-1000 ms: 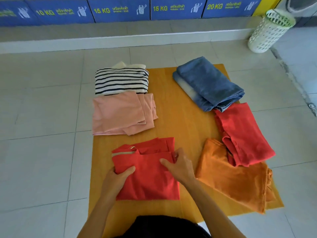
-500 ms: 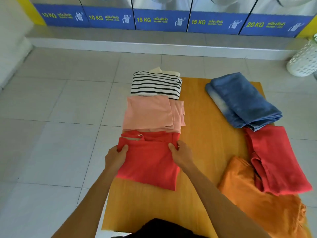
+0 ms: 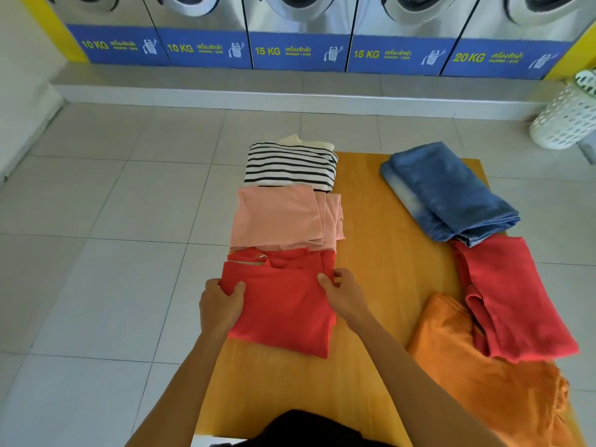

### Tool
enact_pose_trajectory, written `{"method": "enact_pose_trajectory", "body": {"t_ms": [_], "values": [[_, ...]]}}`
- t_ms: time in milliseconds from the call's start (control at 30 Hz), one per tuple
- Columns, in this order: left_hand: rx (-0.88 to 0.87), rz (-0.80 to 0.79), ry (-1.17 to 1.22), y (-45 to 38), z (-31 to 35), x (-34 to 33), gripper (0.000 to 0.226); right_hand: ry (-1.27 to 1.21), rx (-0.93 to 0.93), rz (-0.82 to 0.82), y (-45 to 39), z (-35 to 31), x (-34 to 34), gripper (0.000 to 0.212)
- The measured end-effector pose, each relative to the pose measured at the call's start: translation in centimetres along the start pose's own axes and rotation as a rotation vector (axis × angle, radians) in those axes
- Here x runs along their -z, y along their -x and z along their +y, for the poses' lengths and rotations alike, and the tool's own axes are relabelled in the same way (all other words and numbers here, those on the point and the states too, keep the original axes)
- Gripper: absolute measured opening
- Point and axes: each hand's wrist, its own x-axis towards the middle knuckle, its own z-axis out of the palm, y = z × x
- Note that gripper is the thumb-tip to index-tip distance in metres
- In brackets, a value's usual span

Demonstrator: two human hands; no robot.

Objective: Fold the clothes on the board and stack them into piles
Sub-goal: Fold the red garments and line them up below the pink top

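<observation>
A folded red shirt (image 3: 283, 304) lies at the left side of the yellow board (image 3: 380, 253). My left hand (image 3: 221, 304) grips its left edge and my right hand (image 3: 343, 293) grips its right edge. Its far edge touches a folded pink garment (image 3: 277, 217). Beyond that sits a folded black-and-white striped top (image 3: 290, 166) on something cream. On the right side lie blue jeans (image 3: 448, 191), a loosely laid red garment (image 3: 512, 295) and an orange garment (image 3: 477, 375) partly under it.
The board lies on a pale tiled floor (image 3: 96, 253). A row of washing machines (image 3: 296, 30) on a raised step lines the far wall. A white laundry basket (image 3: 567, 117) stands at the far right. Bare board shows between the two rows of clothes.
Both hands have slid the folded red shirt away from me and to the left, up against the pink garment. The camera has tilted up, bringing the washing machines into view.
</observation>
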Motion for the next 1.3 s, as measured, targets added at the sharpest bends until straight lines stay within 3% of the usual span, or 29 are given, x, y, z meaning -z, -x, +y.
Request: {"method": "enact_pose_trajectory", "body": {"t_ms": [267,567,700,933,1300], "values": [[-0.229,0.135,-0.181,6.0,1.0,-1.7,0.057,-0.101,-0.035,0.079,4.8,3.4,2.6,0.01],[-0.572,-0.182,-0.13,12.8,3.6,-8.1,0.034,-0.303,-0.029,0.234,10.0,7.3,6.2,0.018],[-0.619,-0.376,-0.2,15.3,4.0,-11.0,0.028,-0.341,-0.074,0.383,12.5,10.3,9.6,0.018],[-0.636,-0.536,-0.247,17.3,6.4,-14.7,0.024,-0.463,-0.219,0.552,14.2,14.8,17.0,0.018],[-0.486,-0.697,-0.196,24.0,12.0,-25.5,0.036,-0.48,-0.342,0.582,11.6,16.2,27.3,0.027]]}}
